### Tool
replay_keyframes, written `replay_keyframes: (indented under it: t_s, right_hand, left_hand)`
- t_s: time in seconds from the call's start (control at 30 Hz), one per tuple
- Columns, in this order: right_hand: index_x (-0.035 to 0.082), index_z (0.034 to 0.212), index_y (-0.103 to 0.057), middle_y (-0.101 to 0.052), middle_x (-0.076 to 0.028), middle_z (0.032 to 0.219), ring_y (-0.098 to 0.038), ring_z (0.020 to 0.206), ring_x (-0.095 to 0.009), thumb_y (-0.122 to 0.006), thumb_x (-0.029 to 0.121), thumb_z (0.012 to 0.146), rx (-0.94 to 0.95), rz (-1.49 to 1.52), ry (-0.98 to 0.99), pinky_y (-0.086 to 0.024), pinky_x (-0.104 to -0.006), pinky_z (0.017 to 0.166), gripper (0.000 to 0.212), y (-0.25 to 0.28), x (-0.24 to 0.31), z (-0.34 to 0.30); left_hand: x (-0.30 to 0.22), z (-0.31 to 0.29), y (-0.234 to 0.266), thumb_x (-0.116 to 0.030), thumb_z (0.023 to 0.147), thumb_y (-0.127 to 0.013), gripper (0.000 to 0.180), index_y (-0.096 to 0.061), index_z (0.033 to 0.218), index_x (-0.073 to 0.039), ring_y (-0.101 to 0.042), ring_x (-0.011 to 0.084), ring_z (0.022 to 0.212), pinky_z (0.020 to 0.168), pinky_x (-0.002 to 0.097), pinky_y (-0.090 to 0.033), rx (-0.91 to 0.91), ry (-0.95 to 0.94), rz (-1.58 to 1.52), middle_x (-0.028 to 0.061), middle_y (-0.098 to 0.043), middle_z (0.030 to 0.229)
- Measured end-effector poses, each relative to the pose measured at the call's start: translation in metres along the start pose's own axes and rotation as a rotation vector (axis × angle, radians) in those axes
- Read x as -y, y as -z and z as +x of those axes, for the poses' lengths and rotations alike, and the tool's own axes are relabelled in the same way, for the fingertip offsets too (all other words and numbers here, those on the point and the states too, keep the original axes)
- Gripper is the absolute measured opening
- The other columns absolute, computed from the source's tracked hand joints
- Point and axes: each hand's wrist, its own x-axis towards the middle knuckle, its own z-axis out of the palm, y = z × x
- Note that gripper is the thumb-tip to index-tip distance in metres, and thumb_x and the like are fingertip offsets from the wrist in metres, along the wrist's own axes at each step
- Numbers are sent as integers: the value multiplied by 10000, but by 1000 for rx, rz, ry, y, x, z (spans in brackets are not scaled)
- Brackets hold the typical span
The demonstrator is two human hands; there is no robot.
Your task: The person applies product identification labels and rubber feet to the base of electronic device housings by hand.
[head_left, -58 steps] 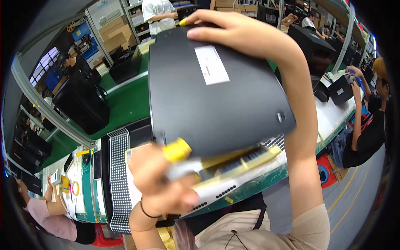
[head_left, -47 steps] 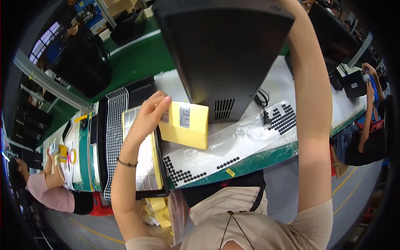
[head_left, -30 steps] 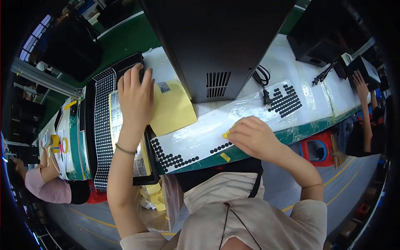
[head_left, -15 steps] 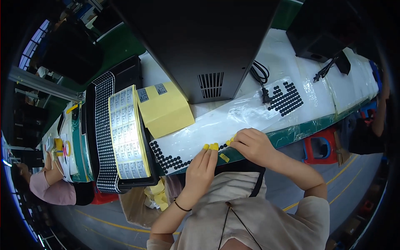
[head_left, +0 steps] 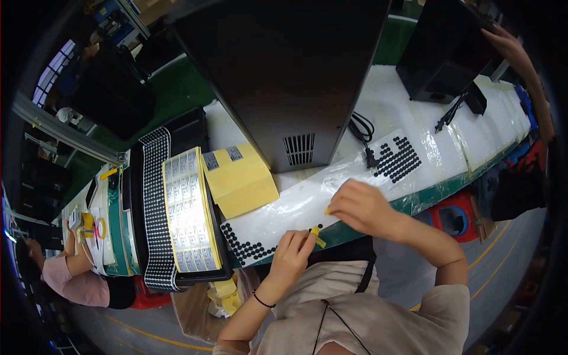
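A clear sheet (head_left: 302, 204) lies along the near side of the bench, with black round pads (head_left: 244, 251) at its left end and more round pads (head_left: 402, 160) at its right end. My left hand (head_left: 291, 253) is closed at the sheet's near edge, its yellow-covered fingertip beside a few pads. Slightly above the sheet, my right hand (head_left: 364, 208) is pinched, a yellow cover on a fingertip. Whatever either hand pinches is too small or hidden to name. A small yellow piece (head_left: 320, 242) hangs at the bench edge below the left fingertips.
A tall black cabinet (head_left: 278, 89) with a slotted vent stands beyond the sheet, a black power cable (head_left: 364, 130) beside it. To the left are a yellow sheet (head_left: 245, 195), printed label sheets (head_left: 186, 207) and a dotted strip (head_left: 155, 207). Co-workers sit left and right.
My right hand has lifted away from the sheet's near edge. My left hand's fingers have curled in and turned right along the edge. The view has tilted, and a co-worker's arm appears at the right.
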Motion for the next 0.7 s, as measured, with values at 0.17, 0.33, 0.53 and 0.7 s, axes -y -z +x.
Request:
replay_keyframes:
  t_s: [0.17, 0.33, 0.53, 0.7]
  right_hand:
    - [27, 899, -655, -634, -79, 863, -595, 802, -220, -734, -84, 660, -573, -191, 245, -467, -301, 715, 275, 129, 29, 100]
    - [21, 1002, -654, -662, -3, 916, -603, 876, -87, -708, 131, 857, -513, 178, 52, -468, -231, 840, 189, 181, 32, 159]
    - [38, 980, -611, -599, 33, 884, -544, 829, -31, -682, 120, 884, -380, 194, -81, -437, -177, 804, 145, 186, 35, 170]
    - [13, 955, -608, -628, -13, 888, -586, 842, -103, -690, 70, 850, -349, -9, 30, -466, -234, 805, 145, 187, 39, 180]
  left_hand:
    - [-3, 13, 16, 140, 720, -627, 420, -582, 1122, 28, -551, 331, 796, 697, 385, -473, -87, 61, -190, 155, -580, 903]
    - [-12, 23, 23, 118, 780, -614, 436, -522, 1194, 18, -516, 346, 806, 698, 391, -432, -103, 135, -288, 167, -545, 897]
    - [-21, 26, 32, 97, 798, -626, 386, -531, 1163, 15, -544, 331, 802, 708, 369, -445, -68, 243, -389, 169, -547, 893]
    - [-15, 27, 31, 88, 813, -643, 341, -550, 1133, 15, -595, 263, 793, 712, 316, -495, -68, 287, -470, 153, -567, 915]
